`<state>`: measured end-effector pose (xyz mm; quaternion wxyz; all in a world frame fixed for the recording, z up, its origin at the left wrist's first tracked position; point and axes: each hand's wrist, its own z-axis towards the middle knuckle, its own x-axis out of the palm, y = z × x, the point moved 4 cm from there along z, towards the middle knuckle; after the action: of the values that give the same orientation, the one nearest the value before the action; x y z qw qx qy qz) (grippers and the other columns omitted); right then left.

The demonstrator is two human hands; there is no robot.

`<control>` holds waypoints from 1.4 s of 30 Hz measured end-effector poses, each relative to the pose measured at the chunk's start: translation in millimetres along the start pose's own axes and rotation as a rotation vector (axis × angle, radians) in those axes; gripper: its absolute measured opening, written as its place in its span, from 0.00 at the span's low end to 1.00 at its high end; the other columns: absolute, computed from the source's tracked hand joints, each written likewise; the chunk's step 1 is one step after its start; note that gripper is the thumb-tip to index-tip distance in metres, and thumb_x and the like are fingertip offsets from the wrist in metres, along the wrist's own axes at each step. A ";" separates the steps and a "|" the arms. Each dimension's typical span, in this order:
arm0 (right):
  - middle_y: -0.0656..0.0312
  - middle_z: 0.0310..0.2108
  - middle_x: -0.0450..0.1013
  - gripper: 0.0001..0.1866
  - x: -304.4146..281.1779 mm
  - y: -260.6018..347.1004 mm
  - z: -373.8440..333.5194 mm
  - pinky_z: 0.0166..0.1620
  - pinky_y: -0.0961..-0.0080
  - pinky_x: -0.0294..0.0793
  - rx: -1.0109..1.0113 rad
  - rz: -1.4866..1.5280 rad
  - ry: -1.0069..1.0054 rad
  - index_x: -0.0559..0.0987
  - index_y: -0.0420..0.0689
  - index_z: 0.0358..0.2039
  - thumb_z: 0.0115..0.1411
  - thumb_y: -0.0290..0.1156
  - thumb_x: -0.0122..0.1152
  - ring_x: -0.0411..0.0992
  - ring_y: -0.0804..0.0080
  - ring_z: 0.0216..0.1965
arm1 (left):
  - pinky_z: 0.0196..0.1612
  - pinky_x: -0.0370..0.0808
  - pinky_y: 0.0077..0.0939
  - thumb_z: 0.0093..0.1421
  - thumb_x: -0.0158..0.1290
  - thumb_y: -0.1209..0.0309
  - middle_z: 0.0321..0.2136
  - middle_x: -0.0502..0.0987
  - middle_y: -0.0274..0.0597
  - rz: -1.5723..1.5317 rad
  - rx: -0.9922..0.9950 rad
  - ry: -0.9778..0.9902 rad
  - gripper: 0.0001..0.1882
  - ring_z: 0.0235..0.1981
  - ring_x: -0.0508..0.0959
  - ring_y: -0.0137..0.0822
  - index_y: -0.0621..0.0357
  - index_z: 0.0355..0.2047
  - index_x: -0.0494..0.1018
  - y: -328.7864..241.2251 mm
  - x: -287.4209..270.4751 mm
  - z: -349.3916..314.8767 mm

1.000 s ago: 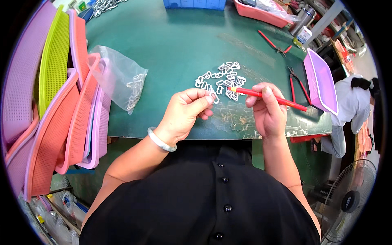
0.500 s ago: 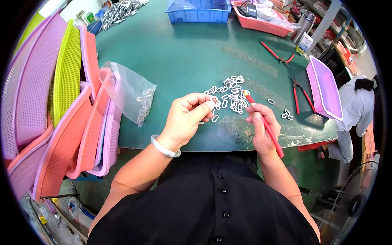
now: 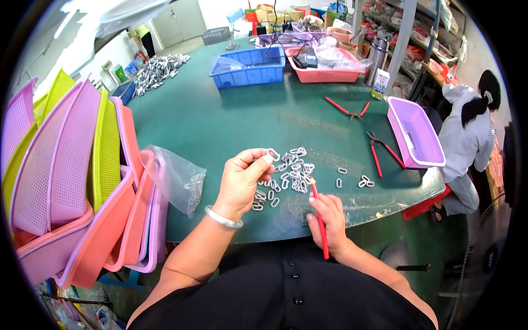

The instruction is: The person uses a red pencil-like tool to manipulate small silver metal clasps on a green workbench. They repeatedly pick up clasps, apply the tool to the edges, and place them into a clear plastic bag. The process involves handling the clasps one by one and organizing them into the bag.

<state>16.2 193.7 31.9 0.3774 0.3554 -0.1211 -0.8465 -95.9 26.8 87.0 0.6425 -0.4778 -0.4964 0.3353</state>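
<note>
Where the round green-topped work table point(image 3: 220, 115) fills the middle of the view, a stack of pink, purple and yellow-green perforated plastic trays point(image 3: 71, 181) leans on edge along its left rim. At the far side stand a blue rectangular plastic crate point(image 3: 247, 69) and, just beside it, a salmon-pink plastic bin point(image 3: 324, 69); a lilac rectangular plastic tub point(image 3: 415, 135) sits at the right rim, with a second person in a pale shirt point(image 3: 467, 132) beyond it. A clear plastic bag point(image 3: 176, 179) holding a few links lies against the trays. Two pairs of red-handled pliers point(image 3: 346, 110) lie on the table top between the bins and the tub. The left hand point(image 3: 242, 181) is raised above the table, thumb and forefinger pressed together on a single white oval chain link point(image 3: 273, 155). The right hand point(image 3: 327, 217) rests at the near table edge, fingers closed around a slim red pencil-like tool point(image 3: 318, 217), tip pointing up toward the heap. Between the hands lies the loose heap of small white oval links point(image 3: 294, 173), with a few strays point(image 3: 363, 181) to its right.
</note>
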 end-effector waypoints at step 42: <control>0.54 0.38 0.69 0.25 11.5 -0.9 -1.4 0.43 0.64 0.59 -0.027 -0.205 0.046 0.71 0.40 0.39 0.35 0.20 0.59 0.64 0.58 0.38 | 0.29 0.70 0.17 0.55 0.50 0.73 0.29 0.74 0.34 -0.321 -0.006 -0.078 0.06 0.27 0.72 0.25 0.58 0.34 0.72 -13.4 12.0 28.8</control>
<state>11.4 186.1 24.6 0.2964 0.3801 -0.0641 -0.8738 -120.7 41.5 105.0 0.6665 -0.3809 -0.5922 0.2450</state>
